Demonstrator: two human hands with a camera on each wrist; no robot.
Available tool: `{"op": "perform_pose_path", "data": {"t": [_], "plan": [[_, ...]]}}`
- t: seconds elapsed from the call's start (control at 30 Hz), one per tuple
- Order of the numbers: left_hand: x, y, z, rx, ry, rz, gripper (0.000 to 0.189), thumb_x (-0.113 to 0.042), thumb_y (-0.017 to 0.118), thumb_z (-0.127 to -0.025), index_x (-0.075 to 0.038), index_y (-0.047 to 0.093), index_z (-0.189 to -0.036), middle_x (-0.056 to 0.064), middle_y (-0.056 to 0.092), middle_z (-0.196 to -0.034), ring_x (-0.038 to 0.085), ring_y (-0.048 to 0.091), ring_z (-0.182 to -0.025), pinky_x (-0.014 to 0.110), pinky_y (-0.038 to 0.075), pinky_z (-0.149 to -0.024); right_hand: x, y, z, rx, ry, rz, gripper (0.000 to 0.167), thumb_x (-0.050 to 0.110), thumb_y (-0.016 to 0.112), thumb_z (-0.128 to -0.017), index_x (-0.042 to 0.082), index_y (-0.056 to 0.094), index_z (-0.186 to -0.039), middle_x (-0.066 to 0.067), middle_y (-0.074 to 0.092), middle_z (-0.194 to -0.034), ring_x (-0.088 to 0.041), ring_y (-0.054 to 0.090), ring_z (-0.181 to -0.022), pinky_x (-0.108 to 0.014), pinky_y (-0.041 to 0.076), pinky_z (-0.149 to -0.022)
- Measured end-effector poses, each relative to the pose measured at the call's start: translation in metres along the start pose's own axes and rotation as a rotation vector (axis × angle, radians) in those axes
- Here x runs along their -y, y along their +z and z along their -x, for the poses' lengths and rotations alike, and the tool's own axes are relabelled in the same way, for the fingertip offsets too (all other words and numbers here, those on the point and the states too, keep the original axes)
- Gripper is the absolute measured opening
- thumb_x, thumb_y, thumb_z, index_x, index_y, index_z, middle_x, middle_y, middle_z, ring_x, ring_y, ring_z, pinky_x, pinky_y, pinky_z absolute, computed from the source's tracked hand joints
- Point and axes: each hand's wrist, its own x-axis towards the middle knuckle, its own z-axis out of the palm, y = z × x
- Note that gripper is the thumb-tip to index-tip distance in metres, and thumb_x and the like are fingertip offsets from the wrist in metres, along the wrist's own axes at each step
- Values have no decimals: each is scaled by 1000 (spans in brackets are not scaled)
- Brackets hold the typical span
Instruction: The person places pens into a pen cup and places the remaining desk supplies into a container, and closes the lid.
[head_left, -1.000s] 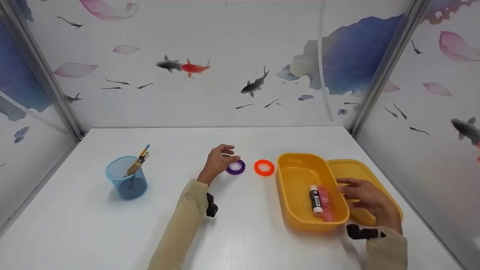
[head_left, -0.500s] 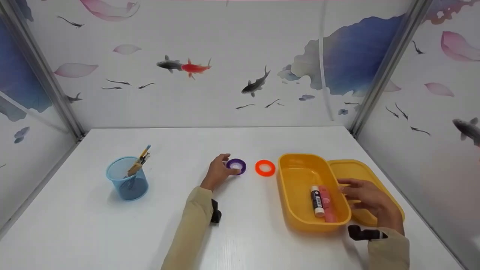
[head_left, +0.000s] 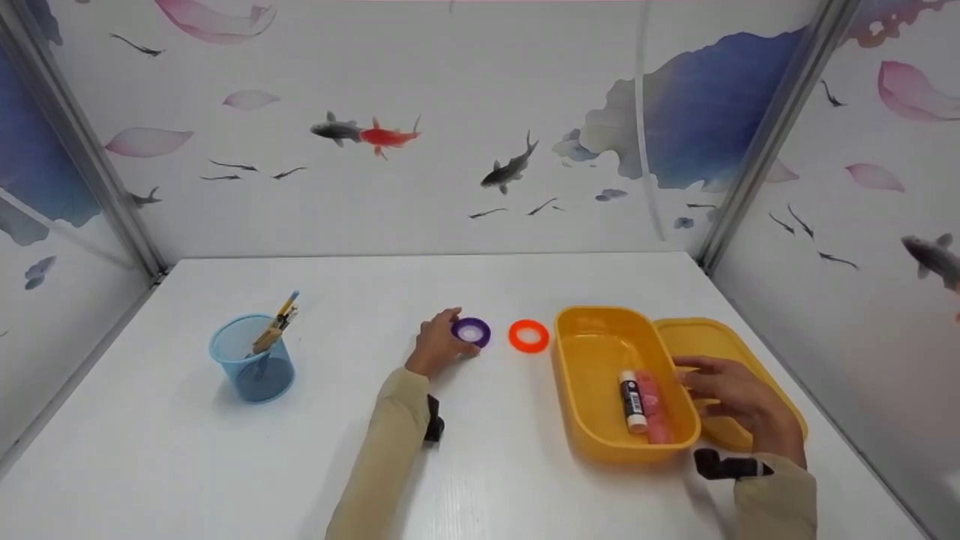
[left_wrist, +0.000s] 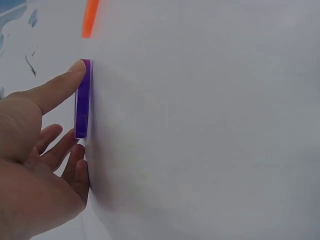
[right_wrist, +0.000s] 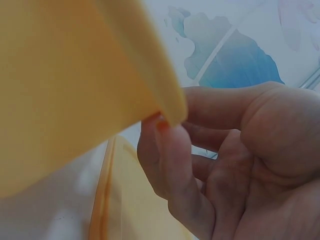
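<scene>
My left hand (head_left: 441, 345) pinches a purple tape roll (head_left: 485, 339) near the table's middle. In the left wrist view, the thumb presses one edge of the purple roll (left_wrist: 82, 110) and fingertips meet the opposite edge; the roll lies flat. An orange tape roll (head_left: 513, 337) lies just right of it. My right hand (head_left: 739, 394) holds the right rim of a yellow plastic box (head_left: 566, 390). Its digits lie on both sides of the rim (right_wrist: 170, 95) in the right wrist view. Inside the box are a glue stick (head_left: 632, 401) and a pink object (head_left: 651, 409), its kind unclear.
The box's yellow lid (head_left: 701, 337) lies flat beneath the right hand, beside the box. At the left stands a blue mesh pen cup (head_left: 262, 375) holding several brushes (head_left: 274, 334). Printed wall panels (head_left: 450, 210) enclose the white table (head_left: 225, 480) at back and sides.
My left hand has come down and nearer, from above the purple tape roll to its left side, and now grips it. The right hand and the box have stayed put.
</scene>
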Motion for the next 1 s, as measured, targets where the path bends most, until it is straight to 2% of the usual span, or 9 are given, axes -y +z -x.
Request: {"op": "perform_pose_path", "data": {"t": [0.33, 0.53, 0.77, 1.0], "plan": [[-2, 2, 1, -16, 6, -80, 84, -18, 84, -80, -14, 41, -153, 10, 52, -149, 35, 44, -135, 55, 35, -119, 0, 1, 0, 1, 5, 5, 72, 45, 65, -96, 9, 40, -153, -18, 47, -152, -22, 64, -110, -36, 59, -95], [-7, 3, 1, -19, 42, -135, 81, -18, 84, -80, -9, 44, -150, 14, 54, -147, 35, 43, -133, 54, 37, -116, -1, 1, 0, 0, 5, 5, 74, 46, 64, -96, 8, 38, -154, -19, 47, -152, -21, 64, -111, -35, 59, -96], [-13, -1, -1, 49, -3, -30, 85, -20, 85, -80, -6, 41, -151, 18, 54, -145, 34, 45, -137, 48, 38, -120, -1, 1, -1, 4, 11, -8, 75, 48, 65, -95, 10, 38, -154, -19, 44, -154, -22, 62, -113, -36, 58, -97], [-16, -4, 3, 90, -7, 7, 81, -25, 84, -82, -4, 43, -149, 19, 53, -147, 34, 51, -136, 46, 40, -119, -2, 1, -1, 10, 10, 0, 74, 46, 64, -96, 10, 37, -154, -19, 42, -156, -24, 61, -114, -39, 57, -99]]}}
